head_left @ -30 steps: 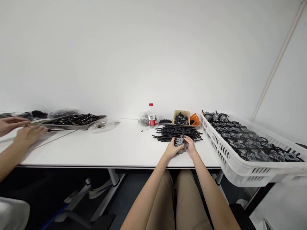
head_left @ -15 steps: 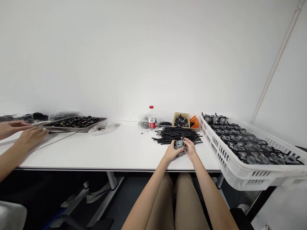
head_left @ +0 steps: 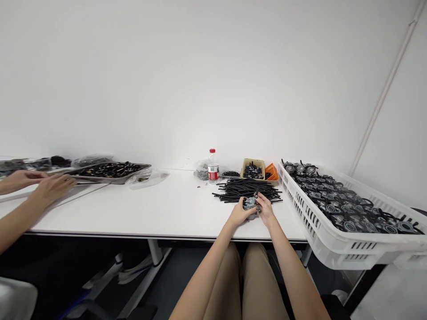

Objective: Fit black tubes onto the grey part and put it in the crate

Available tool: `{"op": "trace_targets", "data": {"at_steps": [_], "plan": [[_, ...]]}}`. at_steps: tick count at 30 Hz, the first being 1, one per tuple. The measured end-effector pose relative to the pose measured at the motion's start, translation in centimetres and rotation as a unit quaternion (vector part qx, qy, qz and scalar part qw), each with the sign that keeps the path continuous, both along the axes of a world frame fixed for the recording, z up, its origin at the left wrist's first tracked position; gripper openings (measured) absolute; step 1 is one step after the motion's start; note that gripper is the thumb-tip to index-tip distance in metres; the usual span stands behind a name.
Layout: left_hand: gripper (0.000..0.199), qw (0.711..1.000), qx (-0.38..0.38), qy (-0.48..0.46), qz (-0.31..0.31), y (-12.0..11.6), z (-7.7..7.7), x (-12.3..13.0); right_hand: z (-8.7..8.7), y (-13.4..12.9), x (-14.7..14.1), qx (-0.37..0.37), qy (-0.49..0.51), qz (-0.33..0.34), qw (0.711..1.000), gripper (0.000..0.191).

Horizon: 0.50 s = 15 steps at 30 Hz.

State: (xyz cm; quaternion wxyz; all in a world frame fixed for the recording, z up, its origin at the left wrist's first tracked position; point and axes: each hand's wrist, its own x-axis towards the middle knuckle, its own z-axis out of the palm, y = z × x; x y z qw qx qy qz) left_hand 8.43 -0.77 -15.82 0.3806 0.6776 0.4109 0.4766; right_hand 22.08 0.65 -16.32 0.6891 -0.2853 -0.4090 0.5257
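Note:
My left hand (head_left: 239, 213) is closed around the side of a small grey metal carburetor (head_left: 250, 203), just above the front part of the table. My right hand (head_left: 265, 207) is at its right side, thumb and fingers pinching a short black hose (head_left: 256, 193) that sticks up from the top. How the hose meets the metal body is hidden by the fingers. Right behind both hands lies a loose pile of black rubber hoses (head_left: 247, 189).
A white plastic crate (head_left: 300, 209) of similar carburetors stands at the right. Behind the hoses are a yellow bin (head_left: 245, 162), an orange basket (head_left: 271, 170) and a bottle (head_left: 213, 169). At left, another person's hands (head_left: 50, 189) work near a metal tray (head_left: 122, 180).
The black hose at the top now shows more clearly between my right fingers. My left hand keeps its hold on the carburetor. The whole view has shifted slightly.

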Motion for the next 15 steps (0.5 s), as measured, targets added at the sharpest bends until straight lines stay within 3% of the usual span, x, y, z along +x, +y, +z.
{"op": "trace_targets", "data": {"at_steps": [15], "plan": [[0.049, 1.0, -0.008, -0.011, -0.012, 0.3, -0.5, 0.0, 0.8, -1.1, 0.2, 0.017, 0.052, 0.074, 0.996, 0.056]]}}
